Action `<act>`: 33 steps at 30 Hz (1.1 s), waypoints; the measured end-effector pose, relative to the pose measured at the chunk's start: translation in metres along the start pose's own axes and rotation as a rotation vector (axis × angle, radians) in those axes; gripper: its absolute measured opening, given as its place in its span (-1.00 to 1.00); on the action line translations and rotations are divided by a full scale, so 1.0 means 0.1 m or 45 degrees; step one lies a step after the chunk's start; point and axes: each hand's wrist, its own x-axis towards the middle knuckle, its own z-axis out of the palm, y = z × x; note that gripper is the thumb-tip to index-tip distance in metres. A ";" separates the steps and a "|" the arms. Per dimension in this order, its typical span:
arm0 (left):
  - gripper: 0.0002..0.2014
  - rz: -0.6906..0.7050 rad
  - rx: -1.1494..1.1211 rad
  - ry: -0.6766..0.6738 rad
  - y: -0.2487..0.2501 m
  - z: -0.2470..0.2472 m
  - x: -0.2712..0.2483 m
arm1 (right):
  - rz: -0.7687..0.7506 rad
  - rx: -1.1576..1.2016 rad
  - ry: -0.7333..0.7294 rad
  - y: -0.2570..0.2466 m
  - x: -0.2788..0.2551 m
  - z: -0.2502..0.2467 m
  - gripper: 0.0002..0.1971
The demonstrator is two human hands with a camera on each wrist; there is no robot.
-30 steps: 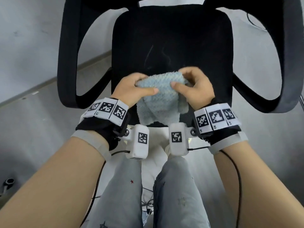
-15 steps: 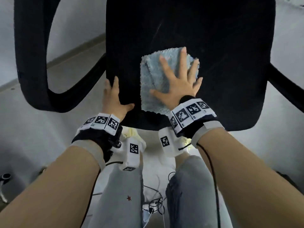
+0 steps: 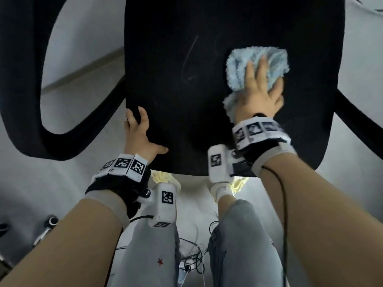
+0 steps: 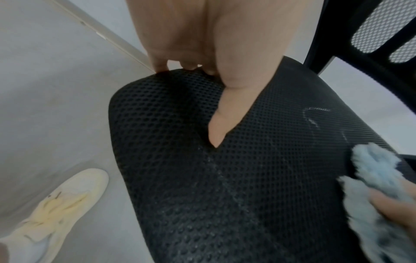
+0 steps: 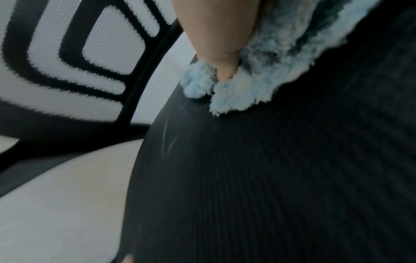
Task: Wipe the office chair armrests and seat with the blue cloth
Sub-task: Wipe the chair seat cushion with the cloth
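The black mesh chair seat fills the head view. The fluffy blue cloth lies bunched on the seat's right half. My right hand presses flat on the cloth with its fingers spread; the image is blurred there. In the right wrist view the thumb digs into the cloth. My left hand grips the seat's front-left corner. Its fingers curl over the side edge and the thumb lies on top of the seat. Pale scuff lines mark the seat's middle.
The black left armrest loops beside the seat and the right armrest slants off at the right. The mesh backrest stands behind. My legs, pale shoes and loose cables are under the front edge. A castor sits low left.
A second ago both hands held the cloth above the seat. The left hand then took the seat corner. The right hand has slid the cloth rightward across the seat, and it has bunched up.
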 end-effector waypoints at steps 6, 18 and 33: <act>0.13 -0.026 -0.059 -0.069 0.00 -0.10 -0.01 | -0.890 -0.311 -0.528 -0.33 -0.63 0.50 -0.30; 0.30 -0.218 0.011 0.136 0.27 -0.01 0.00 | -0.140 -0.132 -0.223 -0.20 -0.08 0.12 -0.27; 0.49 -0.195 0.330 0.113 0.43 0.24 0.30 | -0.777 -0.224 -0.173 -0.65 -0.06 0.45 -0.36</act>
